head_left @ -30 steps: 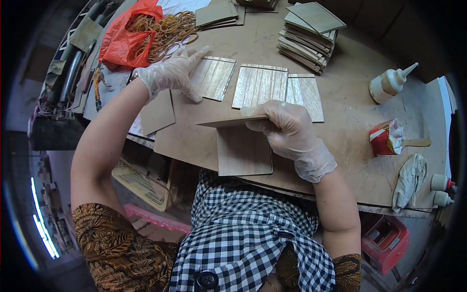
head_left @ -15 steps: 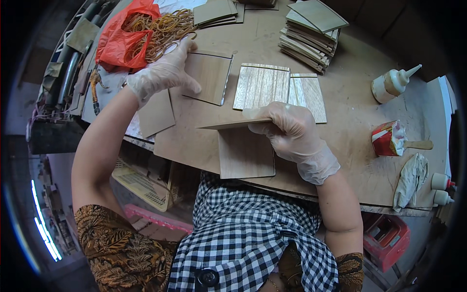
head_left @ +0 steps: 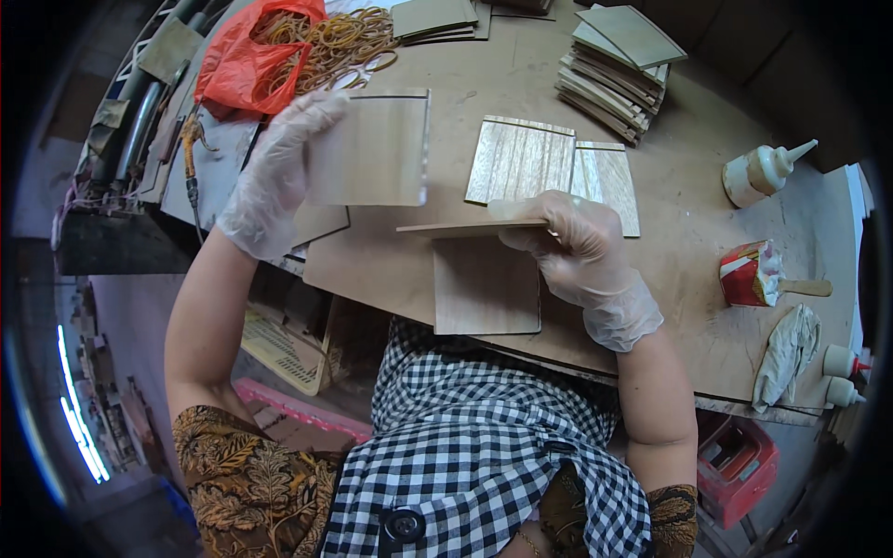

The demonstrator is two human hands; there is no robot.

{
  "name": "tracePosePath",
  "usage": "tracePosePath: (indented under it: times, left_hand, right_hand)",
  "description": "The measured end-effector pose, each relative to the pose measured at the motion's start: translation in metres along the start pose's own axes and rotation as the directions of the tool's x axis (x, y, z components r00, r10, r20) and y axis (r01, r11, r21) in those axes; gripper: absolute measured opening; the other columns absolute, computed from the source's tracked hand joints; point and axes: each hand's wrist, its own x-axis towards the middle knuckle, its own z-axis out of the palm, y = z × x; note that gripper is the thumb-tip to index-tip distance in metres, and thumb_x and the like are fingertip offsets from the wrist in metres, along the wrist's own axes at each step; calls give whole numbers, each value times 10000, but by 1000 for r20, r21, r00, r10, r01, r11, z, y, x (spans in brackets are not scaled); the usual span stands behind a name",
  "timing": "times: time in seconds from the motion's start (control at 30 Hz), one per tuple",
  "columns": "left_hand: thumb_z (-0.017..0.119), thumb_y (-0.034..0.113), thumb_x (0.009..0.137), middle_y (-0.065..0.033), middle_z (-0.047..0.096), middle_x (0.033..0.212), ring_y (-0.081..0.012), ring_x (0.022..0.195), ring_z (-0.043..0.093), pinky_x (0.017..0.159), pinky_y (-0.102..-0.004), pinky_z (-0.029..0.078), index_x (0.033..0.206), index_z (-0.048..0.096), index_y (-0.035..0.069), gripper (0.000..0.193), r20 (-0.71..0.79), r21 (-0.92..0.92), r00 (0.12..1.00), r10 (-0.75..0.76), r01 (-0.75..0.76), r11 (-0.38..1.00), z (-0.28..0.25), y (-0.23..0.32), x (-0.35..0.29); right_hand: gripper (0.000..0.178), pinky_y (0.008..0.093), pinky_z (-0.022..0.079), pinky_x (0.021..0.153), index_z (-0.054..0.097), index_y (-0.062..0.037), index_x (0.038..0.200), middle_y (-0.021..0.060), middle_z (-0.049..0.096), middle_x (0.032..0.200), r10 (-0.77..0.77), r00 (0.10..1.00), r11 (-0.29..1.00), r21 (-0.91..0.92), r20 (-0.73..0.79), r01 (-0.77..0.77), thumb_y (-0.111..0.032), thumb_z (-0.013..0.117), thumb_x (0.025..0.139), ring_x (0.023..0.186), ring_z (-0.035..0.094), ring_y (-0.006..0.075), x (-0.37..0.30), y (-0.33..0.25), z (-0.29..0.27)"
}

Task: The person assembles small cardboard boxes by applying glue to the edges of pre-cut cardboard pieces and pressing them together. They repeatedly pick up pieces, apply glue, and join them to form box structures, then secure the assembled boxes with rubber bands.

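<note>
The smooth brown surface (head_left: 684,251) carried a squeeze bottle (head_left: 758,177) and a red tub (head_left: 749,274) at the right, perhaps for easy reach. Above it, the gloved left hand (head_left: 284,177) gripped a thin, pale wooden panel (head_left: 377,153) by one side, apparently sparing its flat face. The right hand (head_left: 581,242) clasped a second panel (head_left: 456,229), seen edge-on, in curled fingers; a square lower panel (head_left: 486,298) showed beneath, whether joined unclear.

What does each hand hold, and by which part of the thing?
The left hand holds a pale wooden panel by its left edge; the right hand holds an edge-on panel by its right end.
</note>
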Motion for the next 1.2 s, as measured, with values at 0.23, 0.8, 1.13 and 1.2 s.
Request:
tracePosePath:
  times: [0.23, 0.8, 1.13, 1.2]
  left_hand:
    - [645, 249, 956, 4, 642, 959, -82, 819, 622, 712, -263, 528, 1068, 627, 99, 188, -2, 363, 999, -52, 49, 931, -5, 9, -61]
    - [594, 159, 979, -30, 657, 1028, -94, 938, 632, 826, -275, 528, 1114, 604, 77, 158, -25, 161, 980, -199, 200, 967, 37, 11, -116]
    - [591, 163, 971, -38, 664, 972, -100, 858, 650, 757, -273, 549, 1076, 595, 50, 154, -114, 194, 967, -228, 247, 949, 42, 2, -118]
    - [589, 166, 969, -39, 664, 963, -97, 849, 647, 758, -275, 548, 1067, 596, 47, 154, -121, 204, 966, -229, 250, 947, 45, 3, -119]
  right_hand:
    - [172, 336, 499, 584, 669, -46, 831, 113, 659, 756, -16, 1000, 998, -63, 5, 16, 68, 736, 721, 663, 660, 268, 0, 0, -1]
    - [261, 303, 519, 583, 676, -43, 823, 101, 677, 751, 23, 999, 997, -81, 34, -20, 165, 676, 665, 664, 681, 227, 0, -2, -4]
    - [254, 277, 528, 601, 681, -35, 838, 84, 687, 772, 50, 998, 998, -48, 23, -49, 170, 673, 689, 684, 685, 176, 1, -6, -2]
    - [252, 273, 528, 604, 684, -35, 845, 82, 690, 776, 46, 999, 998, -52, 16, -45, 170, 668, 700, 687, 685, 169, 1, -5, -2]
